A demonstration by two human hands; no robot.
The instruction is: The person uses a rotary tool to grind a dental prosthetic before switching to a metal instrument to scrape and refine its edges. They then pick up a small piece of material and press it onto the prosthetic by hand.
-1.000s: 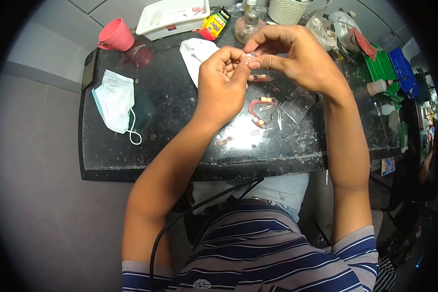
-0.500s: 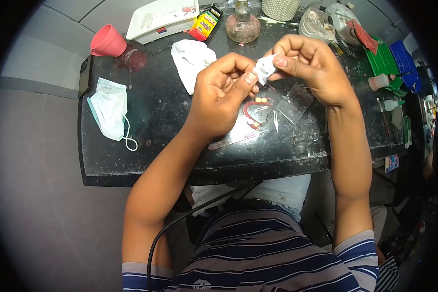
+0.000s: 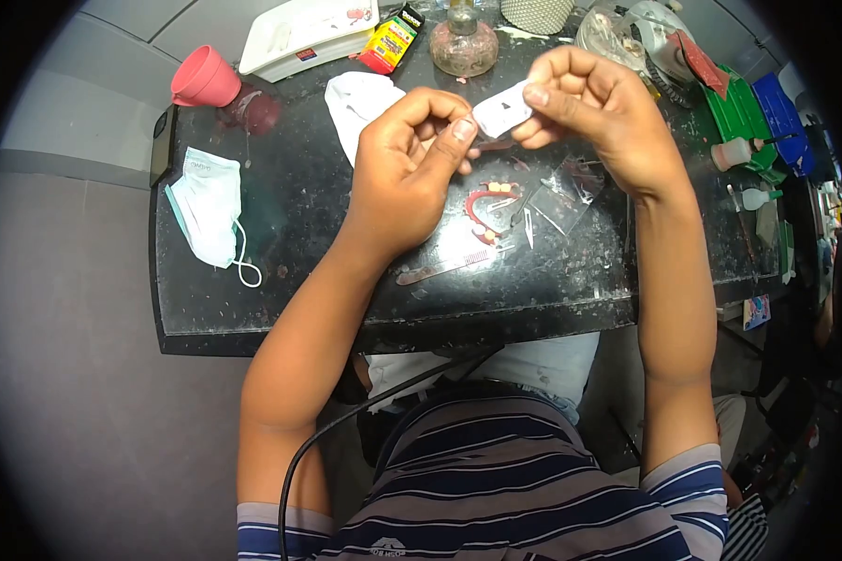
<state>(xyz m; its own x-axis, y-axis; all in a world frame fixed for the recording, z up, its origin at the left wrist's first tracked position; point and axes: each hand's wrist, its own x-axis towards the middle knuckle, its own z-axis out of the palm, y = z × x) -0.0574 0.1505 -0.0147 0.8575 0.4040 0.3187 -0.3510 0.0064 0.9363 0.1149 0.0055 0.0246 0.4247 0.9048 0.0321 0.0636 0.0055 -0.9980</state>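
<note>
My left hand and my right hand are raised over the black table, thumbs pressed against fingers. Between them a small white creased piece of paper or tissue is stretched, with a small dark spot on its face. Each hand pinches one end of it. Below them on the table lies a red horseshoe-shaped denture with a few tooth-coloured teeth. Near it are thin pale slivers, a pinkish comb-ended strip and a clear plastic bag.
On the left lie a face mask and a pink cup. A white cloth is behind my left hand. At the back stand a white tray, a yellow-red box and a glass burner. Green and blue bins are right.
The white piece, bunched up before, is now spread flatter and wider. My hands have drawn slightly apart, the left moving a little left and the right slightly up.
</note>
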